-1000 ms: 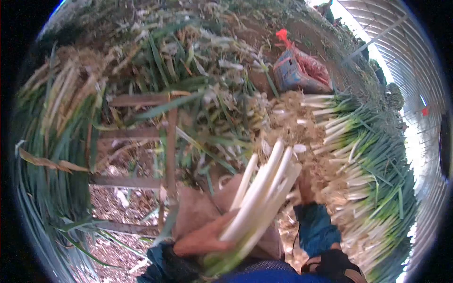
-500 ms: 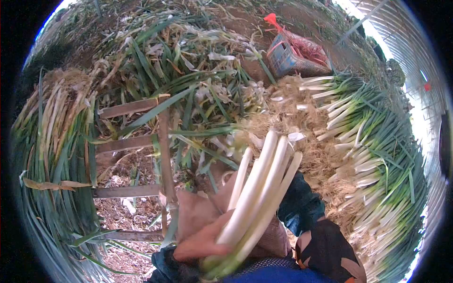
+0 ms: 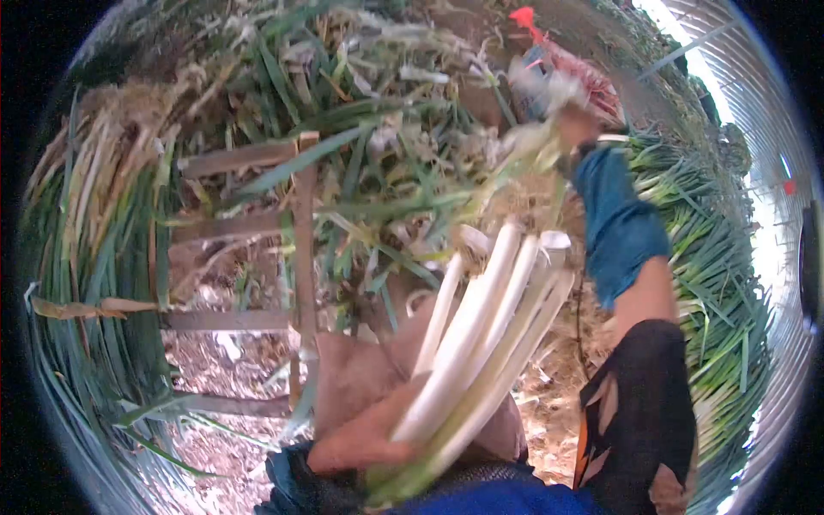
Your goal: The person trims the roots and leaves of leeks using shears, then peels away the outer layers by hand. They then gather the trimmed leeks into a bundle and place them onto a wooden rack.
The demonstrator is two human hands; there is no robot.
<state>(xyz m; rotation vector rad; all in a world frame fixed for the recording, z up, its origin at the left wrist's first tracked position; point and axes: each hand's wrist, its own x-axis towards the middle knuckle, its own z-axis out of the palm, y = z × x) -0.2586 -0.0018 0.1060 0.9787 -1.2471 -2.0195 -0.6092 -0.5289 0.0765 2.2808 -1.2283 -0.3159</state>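
My left hand (image 3: pixel 365 429) is closed round a bunch of leeks (image 3: pixel 468 360), low in front of my lap. Their thick white shanks point up and away, and their green ends lie by my body. My right hand (image 3: pixel 577 129) is stretched far forward, smeared by motion. Pale yellow-green leaf strips (image 3: pixel 528 159) trail from it, apparently gripped, though the fingers are blurred. Behind the hand stands a box with a red tie (image 3: pixel 592 81). The roots of the held leeks are partly hidden or blurred.
A wooden slatted frame (image 3: pixel 305 232) stands left of centre. Beyond it lies a heap of leaves and peelings (image 3: pixel 343 94). A tied leek bundle (image 3: pixel 94 257) is at the far left. Rows of leeks (image 3: pixel 712 257) line the right side, and my dark-clad knee (image 3: pixel 644 403) is nearby.
My right hand has swung forward and right from behind the held leeks, with leaf strips trailing. My left hand keeps its hold on the bunch. The view has shifted slightly.
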